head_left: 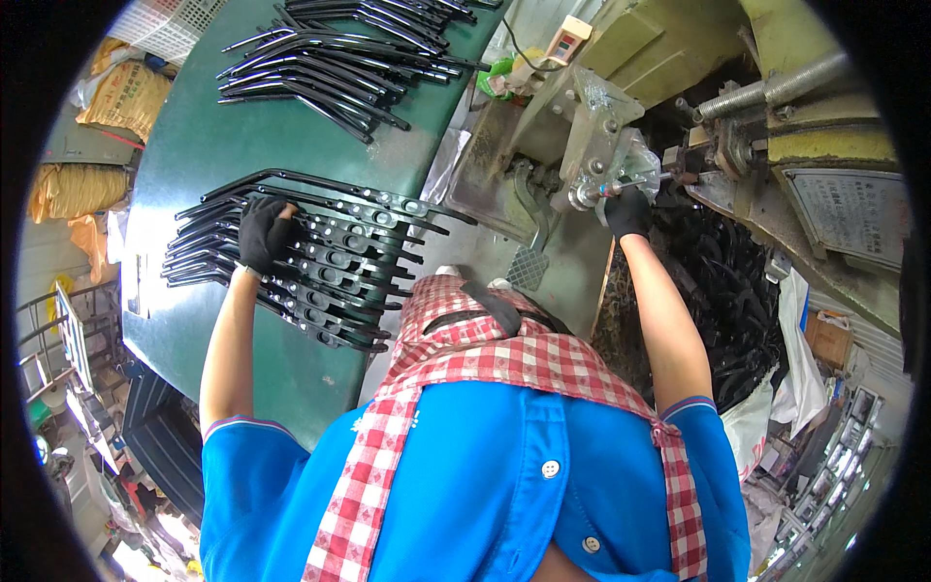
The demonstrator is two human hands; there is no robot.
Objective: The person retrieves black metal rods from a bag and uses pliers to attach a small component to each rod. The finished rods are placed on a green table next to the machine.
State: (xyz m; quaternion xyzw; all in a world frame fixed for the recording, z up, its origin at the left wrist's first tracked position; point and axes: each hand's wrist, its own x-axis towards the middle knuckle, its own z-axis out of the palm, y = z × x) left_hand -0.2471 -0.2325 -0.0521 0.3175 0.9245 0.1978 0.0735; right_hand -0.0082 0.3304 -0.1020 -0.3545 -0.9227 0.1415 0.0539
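My left hand (264, 236), in a black glove with a bare thumb tip, is closed over a bent end in a row of black metal bars (335, 247). The bars lie side by side on the green table, with flat, holed plates toward their right ends. On the right, my right hand (630, 211), also gloved in black, is raised at the tooling (593, 192) of a machine. Its fingers are curled just below a thin metal rod (628, 183) there; what they hold, if anything, is hidden.
More black bent tubes (330, 68) lie on the far part of the green table (165, 209). A foot pedal (527, 267) is below the machine (659, 48). Beside my right arm, a large container holds many black parts (722, 291). Yellowish sacks (78, 192) stand beyond the table's left edge.
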